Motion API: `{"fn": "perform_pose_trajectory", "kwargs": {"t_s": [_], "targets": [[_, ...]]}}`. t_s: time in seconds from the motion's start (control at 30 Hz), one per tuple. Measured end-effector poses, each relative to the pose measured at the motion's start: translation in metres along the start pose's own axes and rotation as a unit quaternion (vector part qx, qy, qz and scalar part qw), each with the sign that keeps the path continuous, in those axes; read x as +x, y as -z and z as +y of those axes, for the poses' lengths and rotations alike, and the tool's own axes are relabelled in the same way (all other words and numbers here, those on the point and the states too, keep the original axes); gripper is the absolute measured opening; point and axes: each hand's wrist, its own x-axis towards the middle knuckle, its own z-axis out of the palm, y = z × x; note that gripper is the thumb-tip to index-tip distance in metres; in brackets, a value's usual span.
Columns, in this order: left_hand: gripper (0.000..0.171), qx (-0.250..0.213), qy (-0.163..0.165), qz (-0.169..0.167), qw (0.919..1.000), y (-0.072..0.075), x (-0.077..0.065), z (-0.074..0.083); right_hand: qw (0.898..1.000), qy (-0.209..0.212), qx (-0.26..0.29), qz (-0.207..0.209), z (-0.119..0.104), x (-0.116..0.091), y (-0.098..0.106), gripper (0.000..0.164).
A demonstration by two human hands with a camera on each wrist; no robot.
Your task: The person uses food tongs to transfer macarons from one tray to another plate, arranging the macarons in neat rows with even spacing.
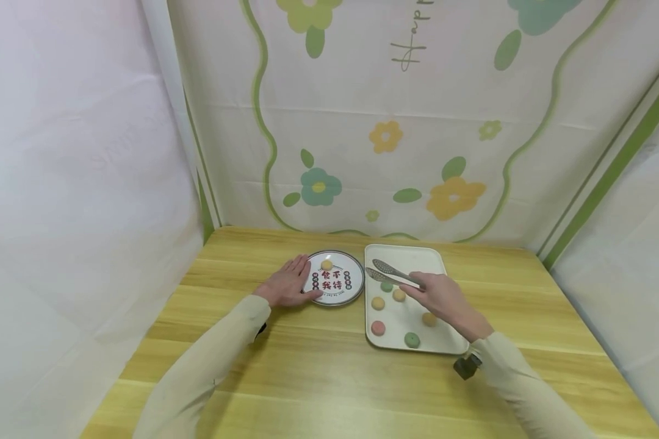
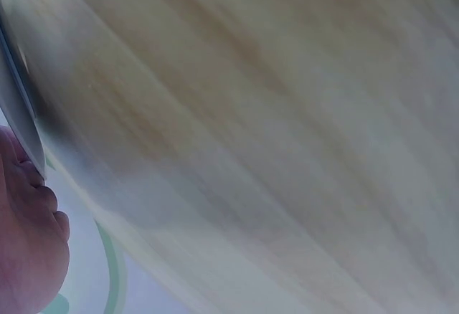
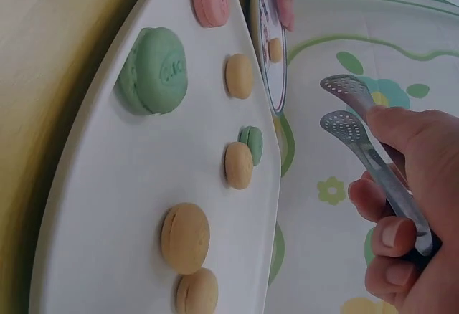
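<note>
My left hand (image 1: 292,284) rests against the left side of a round white plate (image 1: 357,292) with red characters, its fingers straight and its thumb over the rim. One tan macaron (image 1: 326,265) sits near the plate's far edge. With my right hand (image 1: 442,297) I grip metal tongs (image 1: 398,273) with perforated tips. Spread apart, the tips hold nothing above the far left part of a white tray (image 1: 401,256). On the tray lie several tan macarons (image 3: 185,237), a pink macaron (image 1: 378,328) and two green macarons (image 1: 412,339).
Plate and tray stand side by side on a wooden table (image 1: 307,378). Behind the table hangs a flowered cloth (image 1: 340,140), and pale cloth walls (image 1: 77,201) flank it.
</note>
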Motion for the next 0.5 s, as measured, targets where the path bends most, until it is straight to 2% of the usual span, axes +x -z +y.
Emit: {"fn": "perform_pose_trajectory", "kwargs": {"t_s": [0.5], "targets": [[0.105, -0.002, -0.001, 0.001, 1.0, 0.001, -0.001, 0.0, 1.0, 0.011, 0.003, -0.002, 0.011, -0.02, 0.0, 0.033]]}}
